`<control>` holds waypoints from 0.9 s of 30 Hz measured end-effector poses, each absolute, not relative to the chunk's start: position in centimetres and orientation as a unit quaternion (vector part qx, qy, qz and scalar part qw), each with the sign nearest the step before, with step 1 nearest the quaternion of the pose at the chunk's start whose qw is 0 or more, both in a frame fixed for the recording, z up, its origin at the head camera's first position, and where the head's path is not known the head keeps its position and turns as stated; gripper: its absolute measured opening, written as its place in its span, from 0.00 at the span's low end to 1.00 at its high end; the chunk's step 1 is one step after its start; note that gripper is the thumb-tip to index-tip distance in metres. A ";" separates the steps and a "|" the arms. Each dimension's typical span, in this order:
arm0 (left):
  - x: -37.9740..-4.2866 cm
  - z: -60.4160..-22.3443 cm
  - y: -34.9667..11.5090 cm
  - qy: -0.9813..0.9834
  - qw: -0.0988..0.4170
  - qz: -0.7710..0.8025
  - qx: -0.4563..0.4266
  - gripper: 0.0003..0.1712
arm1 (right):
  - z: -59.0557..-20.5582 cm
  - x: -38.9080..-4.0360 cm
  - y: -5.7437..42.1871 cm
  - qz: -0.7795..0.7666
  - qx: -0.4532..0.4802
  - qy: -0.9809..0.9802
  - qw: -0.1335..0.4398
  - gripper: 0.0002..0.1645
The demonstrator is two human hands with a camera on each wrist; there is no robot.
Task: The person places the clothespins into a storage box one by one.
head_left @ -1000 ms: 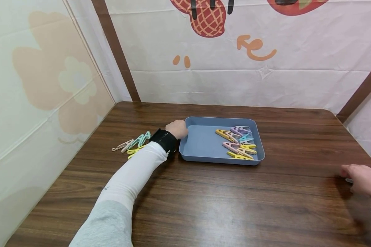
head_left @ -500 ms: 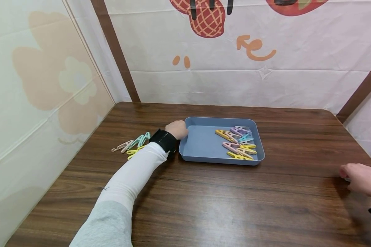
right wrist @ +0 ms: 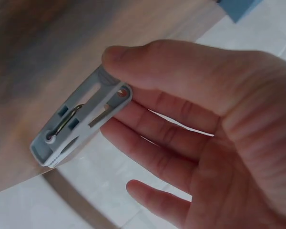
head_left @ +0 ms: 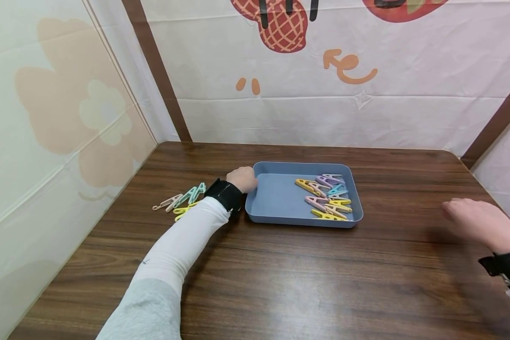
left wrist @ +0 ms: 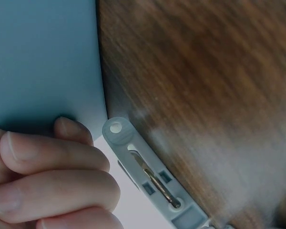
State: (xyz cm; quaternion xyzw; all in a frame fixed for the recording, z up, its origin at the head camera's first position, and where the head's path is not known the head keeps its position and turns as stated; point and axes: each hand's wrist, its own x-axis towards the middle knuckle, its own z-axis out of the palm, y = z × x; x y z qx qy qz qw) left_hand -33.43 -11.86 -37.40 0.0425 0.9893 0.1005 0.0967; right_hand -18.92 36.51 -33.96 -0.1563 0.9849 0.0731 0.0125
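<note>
In the head view my left hand (head_left: 243, 179) is at the left rim of a blue tray (head_left: 276, 218). Its fingers are curled in the left wrist view, beside a grey clothespin (left wrist: 155, 176) that they appear to hold; the contact itself is hidden. My right hand (head_left: 482, 222), raised over the right side of the table and slightly blurred, pinches another grey clothespin (right wrist: 81, 119) between thumb and fingers, as the right wrist view shows. Several coloured clothespins (head_left: 340, 208) lie in the right half of the tray.
More clothespins (head_left: 187, 198), pale pink, mint and yellow, lie on the wooden table (head_left: 306, 274) left of the tray, partly behind my left forearm. A printed white cloth (head_left: 297, 113) hangs behind the table's far edge.
My right hand has lifted from the table at the far right and moved left and away from me, carrying a clothespin. My left hand and the tray stay where they were.
</note>
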 end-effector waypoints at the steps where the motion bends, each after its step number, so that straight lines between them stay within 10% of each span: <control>1: -33.4 -37.4 -11.9 0.989 0.096 0.099 0.043 0.18 | -33.7 -19.2 36.0 0.075 -0.167 0.983 -0.001 0.16; 14: -33.4 -37.2 -11.9 0.990 0.096 0.096 0.045 0.16 | -29.1 -23.6 27.8 0.069 -0.280 0.954 -0.080 0.09; 27: -33.8 -37.5 -12.0 0.988 0.102 0.108 0.045 0.17 | -27.2 -29.4 17.8 -0.009 -0.316 0.949 -0.024 0.05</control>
